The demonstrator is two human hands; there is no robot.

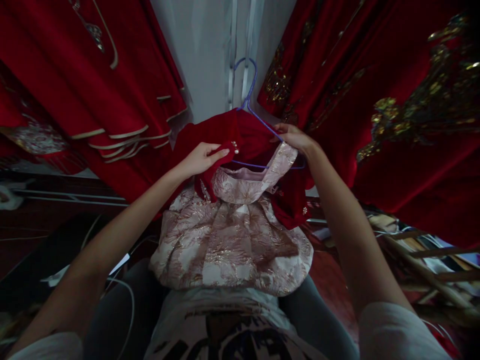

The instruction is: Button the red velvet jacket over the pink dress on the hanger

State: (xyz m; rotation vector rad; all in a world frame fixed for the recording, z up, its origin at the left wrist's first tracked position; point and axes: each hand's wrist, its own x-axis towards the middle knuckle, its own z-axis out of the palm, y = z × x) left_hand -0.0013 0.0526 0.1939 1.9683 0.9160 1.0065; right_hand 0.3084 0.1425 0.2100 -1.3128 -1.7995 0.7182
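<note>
A small dress with a red velvet top (247, 135) and a pink-and-gold brocade skirt (232, 245) hangs on a thin blue wire hanger (249, 95) in front of me. My left hand (202, 157) pinches the red left shoulder beside a pair of pearl buttons. My right hand (296, 137) grips the right side of the hanger together with the folded-back pink lining. The skirt drapes down onto my lap.
Red embroidered garments hang on both sides: plain red with cream trim at the left (112, 100), red with gold sequins at the right (412, 115). A white wall (210, 60) lies behind. White cables (123, 290) run at the lower left, wooden sticks (423, 270) at the lower right.
</note>
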